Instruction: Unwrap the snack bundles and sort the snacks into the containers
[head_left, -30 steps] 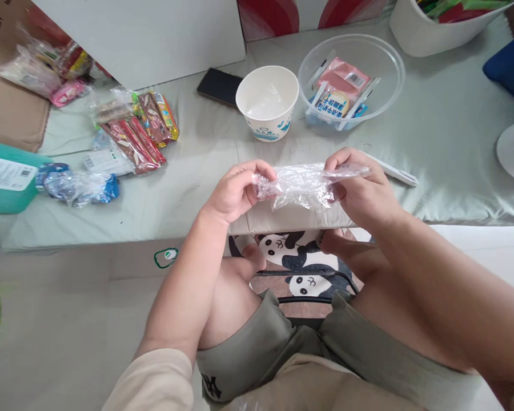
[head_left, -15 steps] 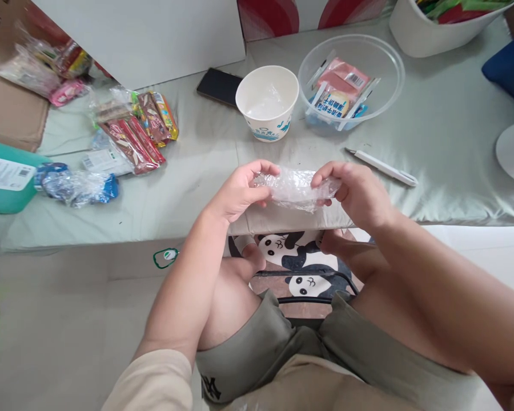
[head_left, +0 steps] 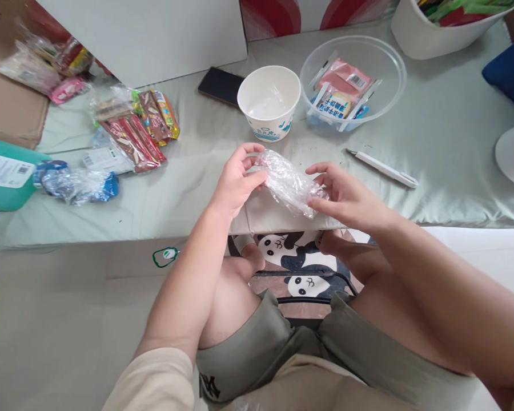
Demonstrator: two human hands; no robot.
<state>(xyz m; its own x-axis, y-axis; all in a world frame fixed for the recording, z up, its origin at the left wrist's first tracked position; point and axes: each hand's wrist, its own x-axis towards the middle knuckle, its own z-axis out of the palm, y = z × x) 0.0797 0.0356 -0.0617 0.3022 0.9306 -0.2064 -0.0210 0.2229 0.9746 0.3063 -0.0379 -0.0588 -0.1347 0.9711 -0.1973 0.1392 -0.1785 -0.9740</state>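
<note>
A crumpled piece of clear plastic film (head_left: 286, 181) is stretched between my two hands, above the front of the cloth-covered table. My left hand (head_left: 240, 181) pinches its upper left end between thumb and fingers. At the lower right end my right hand (head_left: 340, 193) grips the film, thumb below and fingers above. Just beyond the hands stands a white paper bowl (head_left: 269, 123) with some clear plastic inside. A round clear plastic tub (head_left: 389, 94) holding several wrapped snacks is to its right. To the right of my right hand lies a white utility knife or pen (head_left: 385, 168).
A black phone (head_left: 220, 85) lies behind the paper bowl. Several packaged snacks (head_left: 131, 134) and a blue wrapper (head_left: 79, 185) lie at left, near a green container (head_left: 8, 177). A white bin (head_left: 445, 43) stands at back right. The table's front edge (head_left: 188, 231) runs above my knees.
The plastic film has turned from nearly level to slanting, its left end higher and right end lower. My left hand has risen a little; my right hand has shifted lower.
</note>
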